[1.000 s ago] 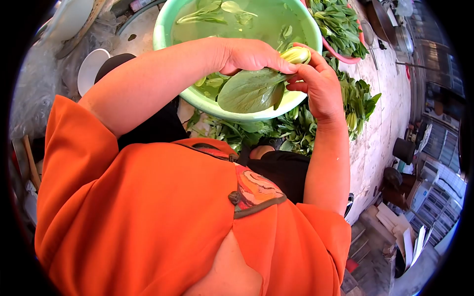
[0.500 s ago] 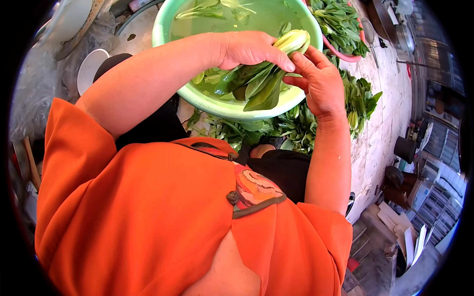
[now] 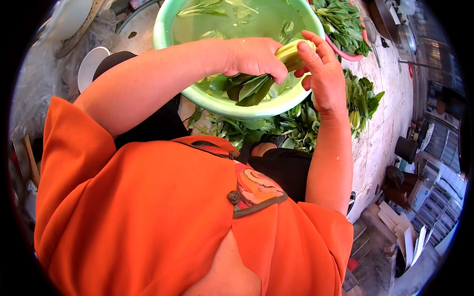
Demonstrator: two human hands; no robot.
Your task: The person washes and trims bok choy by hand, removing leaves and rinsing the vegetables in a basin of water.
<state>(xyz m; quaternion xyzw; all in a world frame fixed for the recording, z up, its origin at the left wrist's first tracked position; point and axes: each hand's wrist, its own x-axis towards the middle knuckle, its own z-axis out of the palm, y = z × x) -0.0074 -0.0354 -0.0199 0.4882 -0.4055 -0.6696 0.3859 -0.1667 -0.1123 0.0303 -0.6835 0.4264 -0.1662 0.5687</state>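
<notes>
My left hand (image 3: pixel 256 58) is closed round the leafy part of a bok choy (image 3: pixel 292 55), just above the water. Its pale green stem end points right, and dark leaves hang below my fist. My right hand (image 3: pixel 322 71) is at the stem end, with thumb and fingers curved round it. Beneath both hands stands a light green basin (image 3: pixel 165 30) of greenish water. Loose leaves (image 3: pixel 203 9) float near its far side, and more greens lie in the water under my left forearm.
Piles of leafy greens (image 3: pixel 363 101) lie on the floor at the basin's near and right sides. A pink basin (image 3: pixel 351 57) heaped with greens (image 3: pixel 340 24) stands at the upper right. To the left are a white bowl (image 3: pixel 91 66) and clear plastic sheeting (image 3: pixel 37 98).
My left hand has shifted slightly down and its fist has turned over the leaves. The stem end has tipped lower and to the right. My right hand's fingers have opened a little round it.
</notes>
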